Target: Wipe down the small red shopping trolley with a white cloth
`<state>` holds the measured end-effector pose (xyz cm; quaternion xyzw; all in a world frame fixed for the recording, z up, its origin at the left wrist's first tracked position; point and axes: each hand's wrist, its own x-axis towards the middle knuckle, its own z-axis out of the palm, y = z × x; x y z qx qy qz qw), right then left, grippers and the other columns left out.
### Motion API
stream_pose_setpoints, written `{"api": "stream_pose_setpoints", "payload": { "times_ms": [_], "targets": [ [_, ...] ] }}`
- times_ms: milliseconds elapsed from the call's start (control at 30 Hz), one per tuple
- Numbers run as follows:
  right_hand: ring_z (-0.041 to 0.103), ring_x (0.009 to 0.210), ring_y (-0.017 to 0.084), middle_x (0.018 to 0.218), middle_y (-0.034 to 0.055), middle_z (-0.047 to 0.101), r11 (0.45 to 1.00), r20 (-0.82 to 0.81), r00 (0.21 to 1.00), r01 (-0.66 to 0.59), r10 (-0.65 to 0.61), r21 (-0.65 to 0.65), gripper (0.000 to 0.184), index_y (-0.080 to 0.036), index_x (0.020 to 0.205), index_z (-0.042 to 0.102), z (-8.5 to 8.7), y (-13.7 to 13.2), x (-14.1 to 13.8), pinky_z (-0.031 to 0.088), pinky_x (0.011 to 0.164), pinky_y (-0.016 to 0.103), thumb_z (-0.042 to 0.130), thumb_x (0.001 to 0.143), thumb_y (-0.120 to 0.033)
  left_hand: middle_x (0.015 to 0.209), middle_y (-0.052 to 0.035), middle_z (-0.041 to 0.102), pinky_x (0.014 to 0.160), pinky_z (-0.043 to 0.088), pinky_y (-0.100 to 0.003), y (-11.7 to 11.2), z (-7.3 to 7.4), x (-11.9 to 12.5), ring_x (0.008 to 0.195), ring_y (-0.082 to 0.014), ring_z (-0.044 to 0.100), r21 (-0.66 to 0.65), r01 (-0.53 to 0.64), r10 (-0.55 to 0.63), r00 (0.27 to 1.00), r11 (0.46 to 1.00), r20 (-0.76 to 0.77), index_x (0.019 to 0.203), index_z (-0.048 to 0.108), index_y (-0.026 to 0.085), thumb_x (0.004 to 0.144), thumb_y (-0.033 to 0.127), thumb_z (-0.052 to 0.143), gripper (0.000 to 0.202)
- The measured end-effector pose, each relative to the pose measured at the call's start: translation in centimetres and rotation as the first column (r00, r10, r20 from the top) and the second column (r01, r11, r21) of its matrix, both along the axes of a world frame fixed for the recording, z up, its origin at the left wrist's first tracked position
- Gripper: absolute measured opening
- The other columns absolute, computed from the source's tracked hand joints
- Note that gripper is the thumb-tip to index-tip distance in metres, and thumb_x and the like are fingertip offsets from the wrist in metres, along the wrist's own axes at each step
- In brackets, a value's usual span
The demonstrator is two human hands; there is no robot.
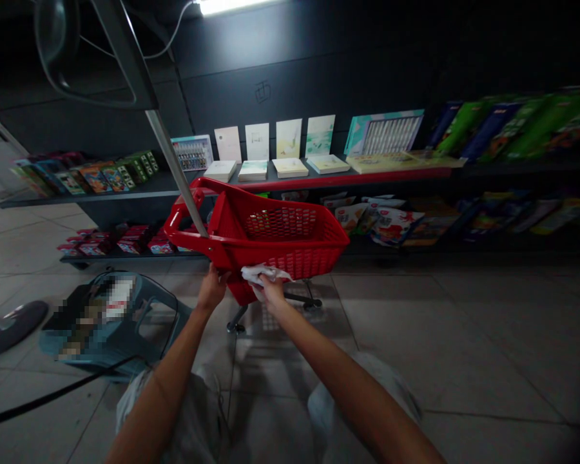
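In front of me stands a small red plastic shopping cart (285, 248) on dark legs with casters. My left hand (213, 288) is closed round the lower edge of the cart's near side, close to its handle end. A crumpled white cloth or tissue (261, 272) lies against the cart's near side panel. My right hand (272, 290) grips it from below and presses it on the red plastic. The undersides of both hands' fingers are partly hidden. A pale metal pole (171, 161) with a grey loop handle (91, 90) rises from the cart's handle end.
Behind the cart runs a dark shelf holding notebooks (290, 169), pen sets (386, 132), boxes and snack bags (391, 222). At left, a blue-grey plastic stool (147, 322) carries a blurred-out item, with a black cable (62, 391) beside it. A round grey base (17, 328) stands further left.
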<state>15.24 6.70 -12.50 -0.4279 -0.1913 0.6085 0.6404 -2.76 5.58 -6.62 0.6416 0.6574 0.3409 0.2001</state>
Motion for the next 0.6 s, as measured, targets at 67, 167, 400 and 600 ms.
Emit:
{"api": "stream_pose_setpoints", "payload": {
  "times_ms": [67,167,400,600],
  "targets": [
    [0.070,0.081,0.017,0.096,-0.0009,0.071,0.998,-0.024,1.000,0.017,-0.018,-0.055,0.041,-0.023,0.101,0.053,0.5,0.0,0.7,0.062,0.070,0.031,0.071,0.064,-0.023,0.115,-0.0123,0.075,0.081,0.058,-0.033,0.0,0.1,-0.1,0.090,-0.0228,0.076,-0.010,-0.008,0.008,1.000,1.000,-0.001,0.137,0.041,0.019,0.096,0.036,0.058,0.047],
    [0.070,0.080,0.017,0.095,-0.0013,0.071,0.993,0.013,0.997,0.077,-0.076,-0.092,0.042,-0.023,0.101,0.054,1.2,0.1,2.5,0.061,0.066,0.028,0.072,0.063,-0.022,0.116,-0.0121,0.075,0.081,0.057,-0.033,-0.1,0.2,-0.1,0.087,-0.0218,0.076,-0.016,-0.005,0.005,1.000,1.000,-0.008,0.138,0.040,0.019,0.097,0.036,0.057,0.048],
    [0.070,0.084,0.015,0.103,0.0020,0.070,0.926,0.090,0.924,0.376,-0.372,-0.030,0.039,-0.021,0.099,0.058,2.3,1.1,8.9,0.061,0.064,0.024,0.074,0.064,-0.026,0.116,-0.0122,0.075,0.082,0.056,-0.034,-0.7,0.4,0.2,0.091,-0.0234,0.076,-0.011,-0.016,0.015,1.000,1.000,-0.027,0.136,0.042,0.019,0.097,0.034,0.057,0.044],
    [0.070,0.080,0.011,0.101,-0.0008,0.069,0.715,0.143,0.707,0.699,-0.692,-0.001,0.040,-0.021,0.105,0.057,3.9,2.8,15.6,0.060,0.065,0.021,0.067,0.066,-0.022,0.116,-0.0130,0.075,0.089,0.055,-0.036,-1.0,0.2,0.1,0.105,-0.0256,0.073,0.024,0.015,-0.014,1.000,1.000,-0.019,0.134,0.042,0.019,0.096,0.034,0.059,0.044]
  ]
}}
